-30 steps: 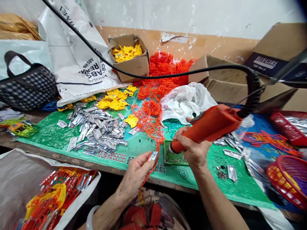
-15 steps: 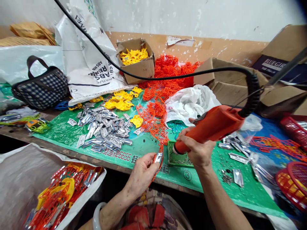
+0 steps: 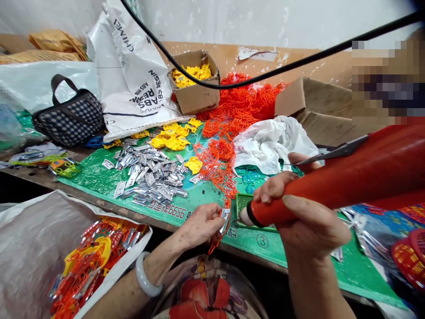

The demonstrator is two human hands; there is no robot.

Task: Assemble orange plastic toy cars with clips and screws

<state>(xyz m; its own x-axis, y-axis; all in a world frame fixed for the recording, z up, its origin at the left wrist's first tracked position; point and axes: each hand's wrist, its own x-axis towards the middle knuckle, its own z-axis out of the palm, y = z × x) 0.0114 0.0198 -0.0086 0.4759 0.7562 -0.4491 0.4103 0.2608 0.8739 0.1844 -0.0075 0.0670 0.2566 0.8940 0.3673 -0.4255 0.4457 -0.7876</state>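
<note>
My left hand (image 3: 203, 226) pinches an orange plastic frame (image 3: 228, 203) with a shiny silver piece (image 3: 225, 220) lying against it, at the table's front edge. A red electric screwdriver (image 3: 318, 177) is gripped in my right hand (image 3: 308, 221), tilted so that its pale nose and thin bit point down-left toward the silver piece. Whether the bit touches the piece, I cannot tell. Beneath the nose sits a small green basket (image 3: 244, 201), partly hidden by the tool and my right hand.
Silver pieces (image 3: 152, 173) are heaped left of centre, with yellow parts (image 3: 171, 137) behind. Tangled orange frames (image 3: 239, 104) lie at the back beside a white cloth (image 3: 274, 141). An open white sack (image 3: 29, 248) of assembled pieces stands front left. A black cable (image 3: 252, 80) hangs across.
My right hand has brought the screwdriver closer to the camera and left, its nose now nearer the silver piece. My left hand keeps hold of the frame. The whole view has shifted slightly.
</note>
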